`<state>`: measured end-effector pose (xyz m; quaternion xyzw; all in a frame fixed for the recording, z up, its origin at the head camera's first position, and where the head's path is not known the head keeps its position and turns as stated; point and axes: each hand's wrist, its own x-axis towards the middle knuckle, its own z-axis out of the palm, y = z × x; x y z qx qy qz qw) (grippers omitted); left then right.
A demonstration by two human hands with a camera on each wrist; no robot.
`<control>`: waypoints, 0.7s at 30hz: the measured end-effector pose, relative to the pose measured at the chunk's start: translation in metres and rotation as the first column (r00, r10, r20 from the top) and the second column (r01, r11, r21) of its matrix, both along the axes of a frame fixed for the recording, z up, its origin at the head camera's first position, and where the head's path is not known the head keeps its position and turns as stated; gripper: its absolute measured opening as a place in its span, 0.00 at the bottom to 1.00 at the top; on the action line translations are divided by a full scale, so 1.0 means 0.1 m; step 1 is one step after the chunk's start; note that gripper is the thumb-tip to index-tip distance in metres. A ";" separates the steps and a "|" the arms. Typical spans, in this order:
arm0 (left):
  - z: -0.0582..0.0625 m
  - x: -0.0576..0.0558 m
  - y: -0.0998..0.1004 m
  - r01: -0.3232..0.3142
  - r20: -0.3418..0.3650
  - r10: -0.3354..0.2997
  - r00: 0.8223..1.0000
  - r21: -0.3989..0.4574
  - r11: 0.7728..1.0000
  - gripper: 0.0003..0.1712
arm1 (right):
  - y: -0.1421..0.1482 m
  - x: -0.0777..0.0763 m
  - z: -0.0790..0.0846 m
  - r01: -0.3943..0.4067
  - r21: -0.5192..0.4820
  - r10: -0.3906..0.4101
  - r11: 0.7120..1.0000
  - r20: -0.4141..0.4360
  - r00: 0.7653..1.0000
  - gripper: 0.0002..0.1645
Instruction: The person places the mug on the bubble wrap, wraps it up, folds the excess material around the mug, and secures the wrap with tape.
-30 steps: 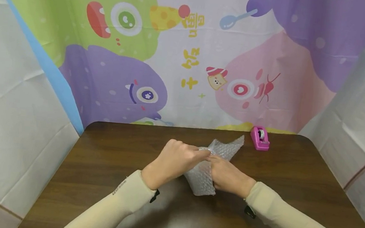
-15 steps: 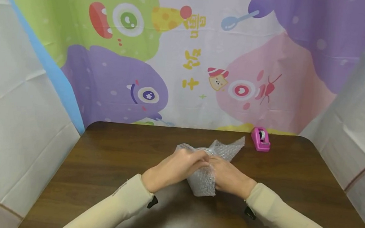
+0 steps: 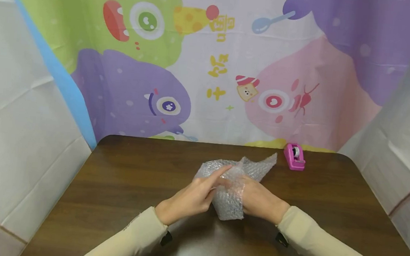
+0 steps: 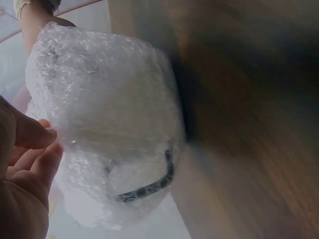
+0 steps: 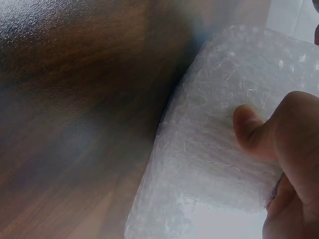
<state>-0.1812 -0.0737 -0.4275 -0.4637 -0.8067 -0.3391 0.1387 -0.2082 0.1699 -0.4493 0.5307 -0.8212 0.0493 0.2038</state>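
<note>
A sheet of clear bubble wrap (image 3: pixel 229 206) is folded round a pale object in the middle of the table, with one loose corner sticking out toward the back right. Through the layers in the left wrist view shows a dark curved strip (image 4: pixel 147 189), shaped like a handle; the rest of the object is blurred by the wrap. My left hand (image 3: pixel 191 196) pinches the wrap's upper edge between thumb and finger, its index finger stretched over the top. From the right, my right hand (image 3: pixel 262 200) grips the bundle, its thumb (image 5: pixel 246 127) pressing into the bubbles.
A pink tape dispenser (image 3: pixel 294 157) with a roll in it stands at the back right edge of the brown wooden table (image 3: pixel 128 166). Behind the table hangs a cartoon-printed cloth (image 3: pixel 213 116), and pale sheets flank both sides.
My left hand has drawn back a little toward me and lower, its index finger now straightened, uncovering the wrap's left side. My right hand keeps its place on the bundle.
</note>
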 end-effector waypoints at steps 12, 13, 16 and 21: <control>-0.01 0.00 -0.01 -0.067 -0.162 0.065 0.985 -0.011 0.998 0.31 | -0.02 -0.03 0.00 -0.031 -0.018 0.030 0.999 -0.036 0.999 0.37; 0.00 0.00 -0.01 -0.082 -0.179 0.078 0.981 -0.012 0.997 0.29 | -0.01 -0.03 0.00 -0.031 -0.012 0.030 0.999 -0.039 0.999 0.37; -0.01 -0.01 -0.02 -0.124 -0.228 0.119 0.966 -0.008 0.992 0.22 | -0.01 -0.03 0.01 -0.028 0.008 0.029 1.000 -0.043 0.999 0.33; -0.02 -0.01 -0.03 -0.152 -0.261 0.148 0.954 0.004 0.988 0.11 | -0.02 -0.03 0.02 -0.033 -0.012 0.033 0.999 0.012 0.999 0.30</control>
